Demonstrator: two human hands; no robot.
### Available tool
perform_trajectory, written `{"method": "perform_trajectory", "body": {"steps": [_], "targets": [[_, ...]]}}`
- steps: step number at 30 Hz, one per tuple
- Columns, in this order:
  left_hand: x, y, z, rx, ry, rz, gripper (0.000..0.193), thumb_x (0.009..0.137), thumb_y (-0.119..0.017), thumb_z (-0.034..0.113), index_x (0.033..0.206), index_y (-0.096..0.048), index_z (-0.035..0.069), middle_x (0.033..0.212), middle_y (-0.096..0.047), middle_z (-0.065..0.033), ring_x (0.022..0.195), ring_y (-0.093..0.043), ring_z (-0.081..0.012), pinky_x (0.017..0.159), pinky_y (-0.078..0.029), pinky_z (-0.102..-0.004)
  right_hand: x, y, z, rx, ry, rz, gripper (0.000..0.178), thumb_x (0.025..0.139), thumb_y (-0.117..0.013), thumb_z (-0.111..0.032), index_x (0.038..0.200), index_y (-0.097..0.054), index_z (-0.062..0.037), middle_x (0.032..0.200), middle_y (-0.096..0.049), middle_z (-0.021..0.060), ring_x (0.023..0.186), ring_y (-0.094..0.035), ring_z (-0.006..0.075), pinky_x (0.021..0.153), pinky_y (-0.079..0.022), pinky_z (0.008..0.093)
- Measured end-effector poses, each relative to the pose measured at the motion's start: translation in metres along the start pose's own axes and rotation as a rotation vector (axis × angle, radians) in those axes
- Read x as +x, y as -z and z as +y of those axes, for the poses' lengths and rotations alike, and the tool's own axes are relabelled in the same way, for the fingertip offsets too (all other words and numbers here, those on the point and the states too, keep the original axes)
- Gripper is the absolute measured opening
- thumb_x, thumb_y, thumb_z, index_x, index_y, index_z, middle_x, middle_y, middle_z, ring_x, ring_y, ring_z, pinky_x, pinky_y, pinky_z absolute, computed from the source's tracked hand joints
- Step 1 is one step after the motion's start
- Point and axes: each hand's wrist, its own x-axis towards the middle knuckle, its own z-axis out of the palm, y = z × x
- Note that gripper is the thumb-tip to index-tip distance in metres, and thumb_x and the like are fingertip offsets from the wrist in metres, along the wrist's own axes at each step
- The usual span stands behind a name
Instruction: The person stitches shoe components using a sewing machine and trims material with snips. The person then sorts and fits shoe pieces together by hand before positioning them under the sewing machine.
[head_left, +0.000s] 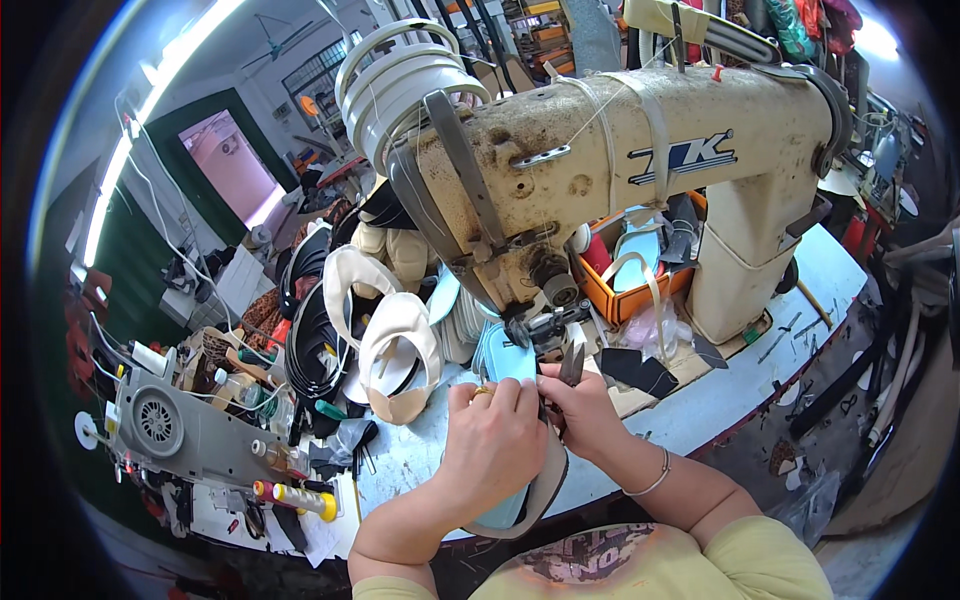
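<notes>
Worktable: pale blue top (400, 460), curving across the lens; scraps and tools crowd its edges.
Shirt: yellow-green (750, 560), at the near edge; a dark chest print carries pale lettering.
Piece: light blue with a grey-beige rim (550, 480); it hangs from the grip back toward the body, long axis running roughly near to far; its far end is lost behind the fingers.
Left hand: (495, 440) over the piece, fingers together and clamped on its far part; it covers more of the piece than the other hand.
Right hand: (582, 405) just beside, to the right; closed around a dark pointed tool (572, 365), tip pointing away; whether it also pinches the piece, I cannot tell.
Sewing machine: cream, stained (560, 130), beyond the hands; its arm bears a dark blue lettered badge (682, 157).
Orange box: (620, 306) behind the needle end, holding blue and dark pieces.
Room: pink-lit doorway (230, 160); tube light (115, 165) at left.
</notes>
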Motion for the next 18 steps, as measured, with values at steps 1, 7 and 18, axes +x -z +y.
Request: {"method": "perform_trajectory", "body": {"steps": [1,7,18], "targets": [[0.0,0.0,-0.001,0.001,-0.002,-0.001,0.024,0.069,-0.058,0.008,0.092,-0.059,0.003,0.073,-0.051,-0.0081,0.063,-0.053,-0.0247,0.07,-0.037,-0.0383,-0.001,0.001,0.0,0.002,0.0,0.001,0.015,0.082,-0.062,-0.013,0.092,-0.065,-0.0029,0.063,-0.05,-0.0063,0.049,-0.042,0.0016,0.045,-0.031,0.0167],[-0.005,0.003,-0.011,-0.103,0.055,-0.042,0.024,0.072,-0.058,0.013,0.094,-0.06,0.003,0.076,-0.054,-0.0073,0.069,-0.057,-0.0226,0.072,-0.037,-0.0375,-0.004,0.001,0.003,0.032,0.008,0.02,0.014,0.083,-0.062,-0.012,0.095,-0.064,-0.0042,0.065,-0.052,-0.0065,0.05,-0.043,0.0013,0.046,-0.031,0.0158],[0.002,-0.002,-0.004,-0.059,0.051,-0.029,0.026,0.071,-0.058,0.013,0.094,-0.059,0.001,0.077,-0.053,-0.0084,0.072,-0.058,-0.0236,0.074,-0.037,-0.0379,-0.001,-0.005,0.001,0.132,0.014,0.019,0.015,0.084,-0.062,-0.011,0.096,-0.063,-0.0032,0.066,-0.053,-0.0063,0.05,-0.042,0.0004,0.045,-0.031,0.0151]]}}
